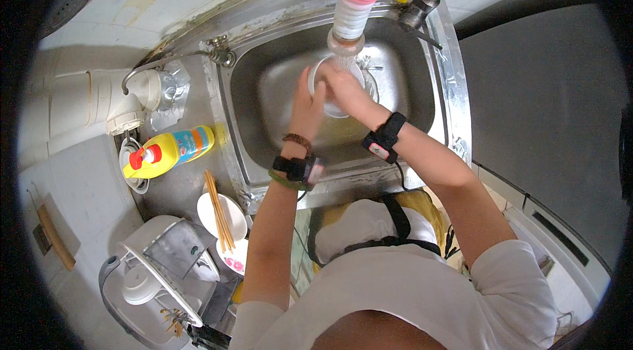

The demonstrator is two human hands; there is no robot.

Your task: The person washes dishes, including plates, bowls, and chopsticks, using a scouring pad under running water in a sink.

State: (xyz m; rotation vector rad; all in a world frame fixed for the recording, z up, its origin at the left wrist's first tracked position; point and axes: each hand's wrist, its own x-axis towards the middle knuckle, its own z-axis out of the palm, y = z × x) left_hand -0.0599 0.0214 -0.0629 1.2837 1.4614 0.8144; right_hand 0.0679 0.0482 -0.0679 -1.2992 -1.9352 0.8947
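A white bowl [338, 110] is held over the stainless steel sink [277, 137], under water running from a faucet with a white ribbed hose end [352, 19]. My left hand [310, 100] grips the bowl's left side, thumb up near its rim. My right hand [339, 80] reaches inside the bowl, its fingers bent and blurred; whether they hold anything cannot be told. Behind the bowl, to the right, a clear rounded object or water shows at the sink's bottom.
Left of the sink lie a yellow detergent bottle [165, 152], wooden chopsticks [220, 211] across a white bowl [237, 216], and a flowered dish [234, 257]. A dish rack [163, 281] stands at the lower left. A small metal tap [221, 52] is at the sink's corner.
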